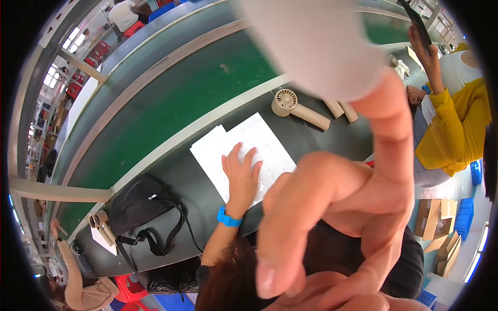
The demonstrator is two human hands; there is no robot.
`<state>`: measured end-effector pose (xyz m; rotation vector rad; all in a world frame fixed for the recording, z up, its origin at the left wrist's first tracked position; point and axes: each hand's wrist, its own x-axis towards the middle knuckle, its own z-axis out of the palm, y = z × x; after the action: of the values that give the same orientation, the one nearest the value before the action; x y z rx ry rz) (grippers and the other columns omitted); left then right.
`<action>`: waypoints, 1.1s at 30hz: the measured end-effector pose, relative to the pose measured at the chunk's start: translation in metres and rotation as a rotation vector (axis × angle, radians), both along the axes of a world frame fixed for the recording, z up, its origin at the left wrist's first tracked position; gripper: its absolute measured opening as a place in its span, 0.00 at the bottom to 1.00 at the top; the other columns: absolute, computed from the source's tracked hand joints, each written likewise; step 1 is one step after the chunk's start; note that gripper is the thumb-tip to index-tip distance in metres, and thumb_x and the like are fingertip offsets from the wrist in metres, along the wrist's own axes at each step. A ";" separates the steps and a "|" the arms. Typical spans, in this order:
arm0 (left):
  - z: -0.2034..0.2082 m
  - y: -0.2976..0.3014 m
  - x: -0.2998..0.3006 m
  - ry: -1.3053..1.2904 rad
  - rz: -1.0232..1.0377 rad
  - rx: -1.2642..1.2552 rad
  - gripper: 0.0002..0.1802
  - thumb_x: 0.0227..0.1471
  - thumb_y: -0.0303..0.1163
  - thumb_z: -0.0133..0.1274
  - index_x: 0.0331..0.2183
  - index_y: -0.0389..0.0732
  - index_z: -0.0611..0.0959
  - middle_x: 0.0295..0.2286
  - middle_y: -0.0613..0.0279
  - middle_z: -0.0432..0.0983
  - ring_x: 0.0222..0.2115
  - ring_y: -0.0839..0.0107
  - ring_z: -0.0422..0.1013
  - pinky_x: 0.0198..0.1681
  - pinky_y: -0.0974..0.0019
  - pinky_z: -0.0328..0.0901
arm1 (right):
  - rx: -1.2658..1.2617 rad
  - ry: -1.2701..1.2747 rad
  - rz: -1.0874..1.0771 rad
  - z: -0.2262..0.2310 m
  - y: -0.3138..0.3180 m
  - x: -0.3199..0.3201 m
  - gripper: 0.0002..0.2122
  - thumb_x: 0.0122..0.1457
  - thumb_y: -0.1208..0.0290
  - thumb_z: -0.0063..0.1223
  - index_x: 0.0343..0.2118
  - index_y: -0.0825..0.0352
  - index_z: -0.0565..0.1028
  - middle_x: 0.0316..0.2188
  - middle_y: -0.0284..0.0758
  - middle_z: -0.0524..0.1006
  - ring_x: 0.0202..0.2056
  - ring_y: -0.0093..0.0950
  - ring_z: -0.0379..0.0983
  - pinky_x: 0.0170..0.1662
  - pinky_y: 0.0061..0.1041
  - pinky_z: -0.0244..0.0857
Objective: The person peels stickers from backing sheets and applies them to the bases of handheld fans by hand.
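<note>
My left hand (241,176) lies flat with its fingers spread on a small stack of white paper sheets (259,129) on the dark table. A blue band (229,217) circles that wrist. Very close and large, my right hand (353,207) is raised at the right of the view. Its index finger points upward, and a blurred white finger cover (327,46) sits over the tip. The other fingers are loosely bent and apart, with nothing seen held in them. Beyond the paper lies a beige handheld fan (286,102).
A black bag (140,205) with a strap lies left on the table (171,160), near another beige fan (104,228). A green conveyor belt (155,114) runs behind. To the right, a person in yellow (451,124) holds a dark flat object (417,23). Cardboard boxes (433,217) stand lower right.
</note>
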<state>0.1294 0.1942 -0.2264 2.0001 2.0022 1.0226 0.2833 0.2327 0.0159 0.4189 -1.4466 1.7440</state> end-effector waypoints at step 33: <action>0.019 0.000 -0.016 0.183 0.114 -0.147 0.27 0.49 0.35 0.53 0.52 0.45 0.70 0.57 0.45 0.49 0.57 0.40 0.45 0.57 0.35 0.38 | 0.494 -0.682 -0.739 -0.144 0.023 0.025 0.30 0.49 0.74 0.57 0.55 0.71 0.57 0.48 0.44 0.68 0.49 0.37 0.66 0.54 0.35 0.57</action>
<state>0.1131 0.1939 -0.2071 1.9853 2.2353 0.7095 0.3079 0.2556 -0.1282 -0.4856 -2.1566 0.9345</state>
